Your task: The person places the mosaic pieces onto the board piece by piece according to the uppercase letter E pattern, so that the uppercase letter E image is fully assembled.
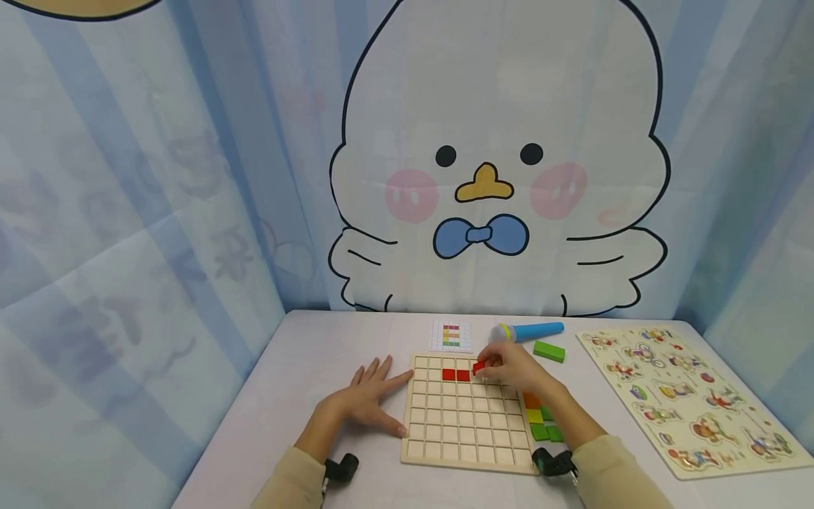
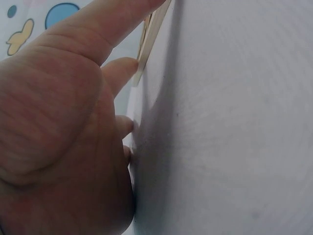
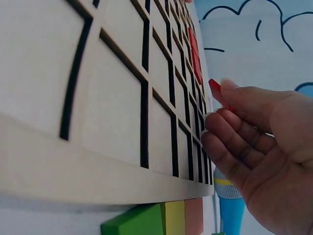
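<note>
A wooden grid board (image 1: pixel 470 417) lies on the table, and two red square tiles (image 1: pixel 456 375) sit side by side in its second row. My right hand (image 1: pixel 509 366) pinches another red tile (image 3: pixel 221 94) between thumb and fingers, just over the cells to the right of those two. The left hand (image 1: pixel 369 397) is spread on the table at the board's left side, thumb and index fingertip at its edge. In the left wrist view the left fingers (image 2: pixel 120 73) reach straight toward the board's edge (image 2: pixel 151 39).
Green, yellow and orange tiles (image 1: pixel 535 416) lie along the board's right edge, partly under my right forearm. Behind the board are a pattern card (image 1: pixel 451 336), a blue toy microphone (image 1: pixel 537 331) and a green block (image 1: pixel 549 351). A picture puzzle board (image 1: pixel 693 403) lies at the right.
</note>
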### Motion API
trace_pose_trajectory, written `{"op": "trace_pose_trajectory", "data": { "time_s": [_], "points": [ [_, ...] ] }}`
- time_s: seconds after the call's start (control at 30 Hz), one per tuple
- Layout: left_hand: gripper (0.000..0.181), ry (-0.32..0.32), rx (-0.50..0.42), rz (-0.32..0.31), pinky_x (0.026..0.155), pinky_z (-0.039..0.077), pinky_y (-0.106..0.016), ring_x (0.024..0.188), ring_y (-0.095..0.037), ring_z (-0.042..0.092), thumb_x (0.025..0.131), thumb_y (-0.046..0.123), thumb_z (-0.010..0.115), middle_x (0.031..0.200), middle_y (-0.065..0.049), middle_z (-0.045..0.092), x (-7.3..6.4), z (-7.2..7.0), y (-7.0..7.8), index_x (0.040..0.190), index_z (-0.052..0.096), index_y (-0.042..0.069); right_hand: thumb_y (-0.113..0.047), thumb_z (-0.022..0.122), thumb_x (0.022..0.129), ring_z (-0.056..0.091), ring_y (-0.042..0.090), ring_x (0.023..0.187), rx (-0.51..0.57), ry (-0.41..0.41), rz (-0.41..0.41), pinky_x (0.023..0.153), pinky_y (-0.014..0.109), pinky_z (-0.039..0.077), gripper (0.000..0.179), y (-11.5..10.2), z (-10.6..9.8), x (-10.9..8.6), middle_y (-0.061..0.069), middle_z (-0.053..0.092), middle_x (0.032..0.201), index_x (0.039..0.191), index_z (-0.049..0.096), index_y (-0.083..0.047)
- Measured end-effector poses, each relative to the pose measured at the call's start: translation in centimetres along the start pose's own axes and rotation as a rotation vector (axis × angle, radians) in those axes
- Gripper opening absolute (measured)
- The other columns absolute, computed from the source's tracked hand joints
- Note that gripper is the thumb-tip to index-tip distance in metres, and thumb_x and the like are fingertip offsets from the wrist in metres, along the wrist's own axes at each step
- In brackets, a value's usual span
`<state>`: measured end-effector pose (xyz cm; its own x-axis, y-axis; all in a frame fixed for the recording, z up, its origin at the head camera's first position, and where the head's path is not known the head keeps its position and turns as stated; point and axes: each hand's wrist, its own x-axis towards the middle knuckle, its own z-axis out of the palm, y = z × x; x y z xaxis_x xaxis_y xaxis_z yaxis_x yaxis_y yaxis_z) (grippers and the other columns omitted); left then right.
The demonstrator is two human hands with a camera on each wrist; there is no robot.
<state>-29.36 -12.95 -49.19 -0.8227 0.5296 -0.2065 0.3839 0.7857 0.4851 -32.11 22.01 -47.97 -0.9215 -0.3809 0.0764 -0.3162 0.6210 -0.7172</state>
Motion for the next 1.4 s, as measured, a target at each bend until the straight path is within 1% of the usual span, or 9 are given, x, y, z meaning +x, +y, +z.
{"op": "trace_pose_trajectory", "data": {
  "time_s": [0.2, 0.47, 0.77, 1.03, 1.2, 1.4],
  "points": [
    [0.11, -0.002, -0.005, -0.003, 0.129, -0.002, -0.064, 0.162, -0.042, -0.005, 0.074, 0.066, 0.085, 0.176, -0.018, 0.002, 0.14, 0.12, -0.09, 0.164, 0.031, 0.035, -0.016, 0.079, 0.093, 0.056, 0.017, 0.078, -0.043, -0.013, -0.006, 0.067, 0.025, 0.049, 0.02, 0.06, 0.2, -0.03, 0.001, 0.066, 0.086, 0.106, 0.074, -0.003],
    [0.11, -0.009, -0.009, -0.012, 0.129, -0.002, -0.063, 0.162, -0.041, -0.006, 0.073, 0.067, 0.085, 0.176, -0.017, 0.001, 0.3, 0.28, -0.18, 0.164, 0.031, 0.036, -0.015, 0.082, 0.09, 0.057, 0.014, 0.076, -0.097, -0.041, -0.043, 0.067, 0.024, 0.05, 0.018, 0.3, 0.28, 0.2, -0.003, 0.069, 0.087, 0.104, 0.076, -0.005],
    [0.111, -0.007, -0.009, -0.017, 0.129, -0.003, -0.063, 0.162, -0.041, -0.005, 0.073, 0.066, 0.086, 0.176, -0.017, 0.002, 0.27, 0.27, -0.15, 0.164, 0.031, 0.035, -0.014, 0.082, 0.09, 0.058, 0.011, 0.076, -0.121, -0.043, -0.05, 0.068, 0.024, 0.051, 0.015, 0.26, 0.47, 0.29, -0.004, 0.071, 0.087, 0.102, 0.077, -0.007],
    [0.11, -0.009, -0.013, -0.016, 0.129, -0.003, -0.063, 0.162, -0.041, -0.006, 0.073, 0.066, 0.085, 0.176, -0.017, 0.001, 0.22, 0.24, -0.17, 0.164, 0.031, 0.035, -0.015, 0.083, 0.089, 0.055, 0.011, 0.075, -0.137, -0.047, -0.016, 0.066, 0.024, 0.048, 0.016, -0.11, 0.6, 0.19, -0.005, 0.068, 0.085, 0.101, 0.077, -0.007],
    [0.11, -0.01, -0.013, -0.017, 0.129, -0.003, -0.064, 0.162, -0.041, -0.006, 0.073, 0.066, 0.085, 0.176, -0.017, 0.001, 0.21, 0.25, -0.27, 0.164, 0.031, 0.036, -0.015, 0.083, 0.088, 0.057, 0.01, 0.078, -0.145, -0.045, -0.014, 0.07, 0.025, 0.051, 0.019, -0.23, 0.65, 0.2, -0.004, 0.071, 0.088, 0.104, 0.077, -0.006],
    [0.11, -0.01, -0.013, -0.02, 0.129, -0.002, -0.063, 0.162, -0.04, -0.006, 0.073, 0.066, 0.085, 0.176, -0.016, 0.001, 0.23, 0.25, -0.29, 0.164, 0.03, 0.036, -0.014, 0.084, 0.087, 0.06, 0.012, 0.082, -0.148, -0.034, -0.001, 0.075, 0.03, 0.054, 0.024, -0.48, 0.66, 0.14, 0.002, 0.074, 0.094, 0.107, 0.077, -0.003]
  ]
}}
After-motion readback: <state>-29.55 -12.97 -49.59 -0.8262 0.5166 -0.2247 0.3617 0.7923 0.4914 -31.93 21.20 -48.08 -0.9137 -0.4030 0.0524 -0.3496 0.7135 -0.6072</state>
